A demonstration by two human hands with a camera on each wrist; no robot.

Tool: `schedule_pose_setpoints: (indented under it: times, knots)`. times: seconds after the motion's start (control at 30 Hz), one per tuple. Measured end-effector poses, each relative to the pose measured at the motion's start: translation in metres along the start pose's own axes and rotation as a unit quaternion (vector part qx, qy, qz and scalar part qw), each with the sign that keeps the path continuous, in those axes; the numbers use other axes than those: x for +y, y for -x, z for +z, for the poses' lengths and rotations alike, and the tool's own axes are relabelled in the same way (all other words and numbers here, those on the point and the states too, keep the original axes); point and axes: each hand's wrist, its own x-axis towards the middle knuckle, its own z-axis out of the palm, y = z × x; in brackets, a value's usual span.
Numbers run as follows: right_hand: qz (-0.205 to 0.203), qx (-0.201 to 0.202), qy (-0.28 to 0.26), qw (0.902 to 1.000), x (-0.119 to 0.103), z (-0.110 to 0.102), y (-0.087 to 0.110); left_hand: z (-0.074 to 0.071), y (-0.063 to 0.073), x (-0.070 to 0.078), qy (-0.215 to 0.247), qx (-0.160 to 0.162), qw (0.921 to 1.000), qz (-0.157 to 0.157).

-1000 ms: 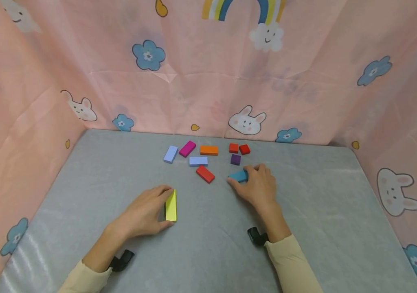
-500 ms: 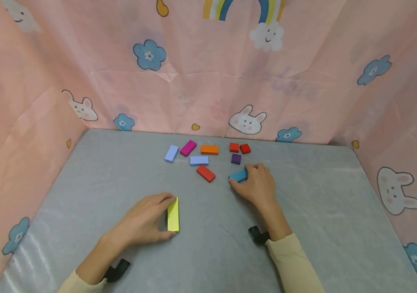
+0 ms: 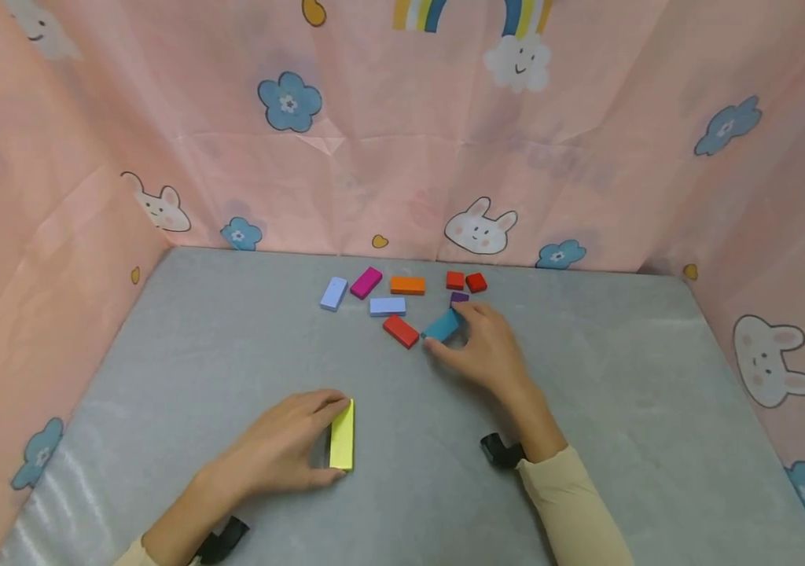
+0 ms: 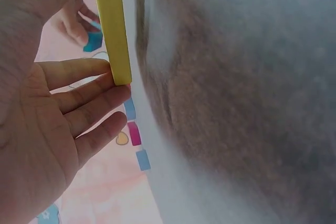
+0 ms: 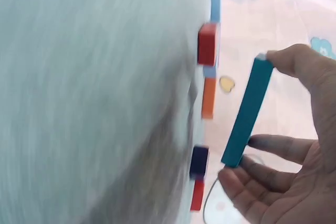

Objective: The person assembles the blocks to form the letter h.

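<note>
My left hand [image 3: 288,446] pinches a yellow block [image 3: 342,436] by its two ends, thumb at the near end and fingertips at the far end. Whether that block touches the cloth is hard to tell. A blue block [image 3: 441,325] is pinched lengthwise by my right hand [image 3: 490,343]; in the right wrist view this blue block [image 5: 248,111] is held tilted, off the surface. Just left of it lies a red block [image 3: 401,332]. A small purple block [image 3: 459,298] sits behind the right fingertips, partly hidden by them.
Behind the hands, an orange block [image 3: 407,285], a magenta block [image 3: 365,283], two light blue blocks, one a flat-lying light blue block [image 3: 387,306], and two small red blocks, including a red cube [image 3: 455,281], lie on the grey cloth [image 3: 233,346]. A pink printed curtain [image 3: 388,157] encloses the back and sides.
My left hand has drawn the yellow block nearer and slightly right. The right hand has lifted the blue block and shifted it left toward the red block, covering part of the purple one.
</note>
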Motion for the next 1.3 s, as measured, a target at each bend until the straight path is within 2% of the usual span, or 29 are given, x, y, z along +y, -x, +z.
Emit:
schedule_pose_setpoints:
  times: [0.17,0.3,0.57,0.73,0.9,1.13,1.3]
  knots:
    - [-0.066,-0.001,-0.014,0.9977,-0.014,0.000,0.001,0.001,0.001,0.001,-0.003,0.009,0.9999,0.009]
    - [-0.113,-0.024,-0.008,0.9933,-0.028,0.004,0.001,0.003,0.005,0.001,-0.011,0.010,0.9998,0.013]
    - [-0.167,-0.071,-0.032,0.9829,-0.048,0.014,0.004,0.007,0.009,0.003,-0.014,-0.003,0.9999,0.004]
    - [-0.180,-0.106,-0.039,0.9771,-0.054,0.018,0.004,0.008,0.011,0.005,-0.012,-0.014,0.9998,-0.005]
    - [-0.185,-0.115,-0.039,0.9753,-0.061,0.021,0.004,0.008,0.015,0.007,-0.019,-0.017,0.9997,-0.007]
    - [-0.197,-0.125,-0.037,0.9718,-0.070,0.026,0.002,0.009,0.021,0.010,-0.041,0.012,0.9990,0.011]
    - [-0.207,-0.138,-0.038,0.9678,-0.072,0.031,0.001,0.010,0.023,0.011,-0.039,0.021,0.9988,0.018]
